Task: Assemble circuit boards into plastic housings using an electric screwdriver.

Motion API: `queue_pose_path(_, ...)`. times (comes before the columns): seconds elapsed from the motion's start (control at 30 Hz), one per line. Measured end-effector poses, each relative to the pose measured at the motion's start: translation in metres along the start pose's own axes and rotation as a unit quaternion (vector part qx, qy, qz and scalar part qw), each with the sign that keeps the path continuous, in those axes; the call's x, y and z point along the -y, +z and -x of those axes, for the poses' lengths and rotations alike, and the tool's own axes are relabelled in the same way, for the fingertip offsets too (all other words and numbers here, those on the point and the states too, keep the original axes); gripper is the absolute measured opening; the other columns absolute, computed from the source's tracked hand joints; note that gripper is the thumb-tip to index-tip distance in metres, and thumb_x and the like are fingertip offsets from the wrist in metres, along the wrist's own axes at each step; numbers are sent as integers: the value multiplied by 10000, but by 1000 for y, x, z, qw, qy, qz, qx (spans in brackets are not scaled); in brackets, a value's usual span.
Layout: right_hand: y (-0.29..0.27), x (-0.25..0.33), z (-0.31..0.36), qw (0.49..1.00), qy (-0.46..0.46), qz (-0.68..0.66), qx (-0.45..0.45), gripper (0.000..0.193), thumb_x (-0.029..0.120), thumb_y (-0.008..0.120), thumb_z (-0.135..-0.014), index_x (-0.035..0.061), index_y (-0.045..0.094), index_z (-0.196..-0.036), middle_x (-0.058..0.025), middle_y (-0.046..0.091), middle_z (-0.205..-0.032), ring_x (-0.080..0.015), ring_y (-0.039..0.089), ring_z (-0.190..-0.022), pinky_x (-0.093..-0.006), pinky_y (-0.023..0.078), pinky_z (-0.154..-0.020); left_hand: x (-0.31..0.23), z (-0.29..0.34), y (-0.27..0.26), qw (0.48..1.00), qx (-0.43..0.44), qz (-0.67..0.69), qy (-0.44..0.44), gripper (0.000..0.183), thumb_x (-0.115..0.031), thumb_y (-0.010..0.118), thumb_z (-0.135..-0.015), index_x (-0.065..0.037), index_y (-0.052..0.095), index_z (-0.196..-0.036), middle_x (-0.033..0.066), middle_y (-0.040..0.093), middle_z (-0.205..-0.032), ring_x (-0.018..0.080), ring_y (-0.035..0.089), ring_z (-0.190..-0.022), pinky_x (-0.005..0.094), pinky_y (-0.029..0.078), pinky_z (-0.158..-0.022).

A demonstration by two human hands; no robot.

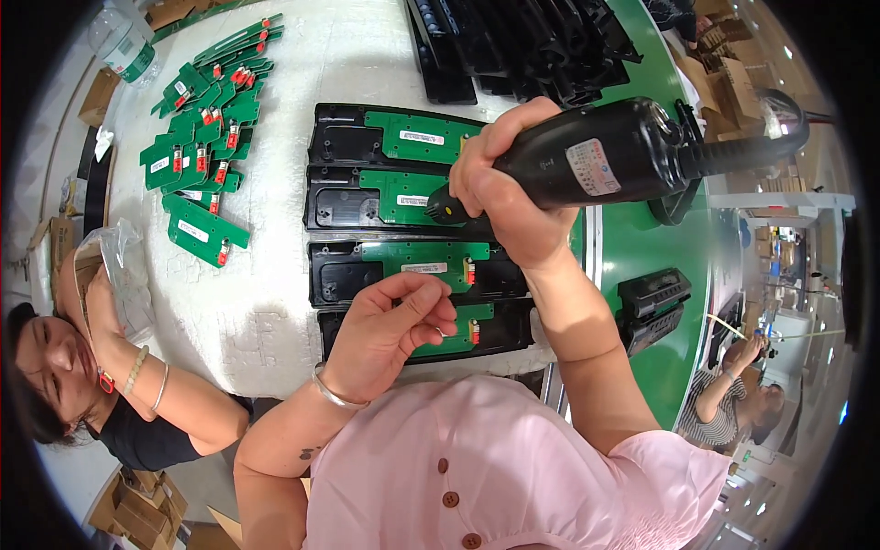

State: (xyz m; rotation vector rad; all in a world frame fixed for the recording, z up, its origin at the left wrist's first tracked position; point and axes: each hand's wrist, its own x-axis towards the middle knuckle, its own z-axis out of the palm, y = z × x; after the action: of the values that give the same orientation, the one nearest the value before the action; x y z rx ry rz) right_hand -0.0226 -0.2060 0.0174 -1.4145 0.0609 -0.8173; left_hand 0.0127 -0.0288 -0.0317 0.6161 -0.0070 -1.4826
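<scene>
My right hand (518,202) is wrapped around a black electric screwdriver (550,170), which lies sideways with its cable end to the right. Its nose points left and down over the green circuit board (390,183) in the second black plastic housing (330,203). Whether the bit touches a screw is hidden. My left hand (385,330) is pinched above the two nearest housings, with a tiny silvery piece, too small to name, showing by its fingertips. Under it lie the third circuit board (385,250) and the nearest one, each with a red connector (470,271).
Loose green circuit boards (197,229) are heaped at left on the white foam pad (266,302). Black plastic parts (513,46) are piled at the back. More black parts (653,302) lie on the green table (655,385). One person (174,394) sits left; another (724,399) works right.
</scene>
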Motion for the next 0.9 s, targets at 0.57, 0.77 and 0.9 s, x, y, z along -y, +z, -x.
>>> queue_pose_path(0.57, 15, 91, 10, 982, -89, -89, 141, 269, 34, 580, -739, 101, 433, -954, 54, 486, -507, -61, 474, -388, -199, 396, -402, -3, -6, 5, 986, -61, 149, 48, 133, -105, 542, -882, -18, 567, -980, 47, 603, -878, 100, 604, -788, 185, 526, -675)
queue_pose_path(0.77, 17, 93, 17, 986, -85, -65, 124, 295, 45, 626, -722, 108, 438, -940, 34, 519, -536, -66, 494, -403, -191, 420, -417, 1, -8, 1, 984, -9, 169, 49, 146, -132, 531, -891, -14, 567, -969, 47, 604, -849, 99, 603, -736, 181, 522, -649)
queue_pose_path(0.9, 18, 93, 16, 985, -89, -80, 127, 295, 37, 609, -721, 108, 429, -944, 31, 516, -534, -67, 492, -401, -195, 408, -399, 6, -8, 1, 979, 34, 192, 55, 210, -198, 503, -911, -7, 566, -972, 54, 604, -860, 96, 591, -723, 192, 515, -653)
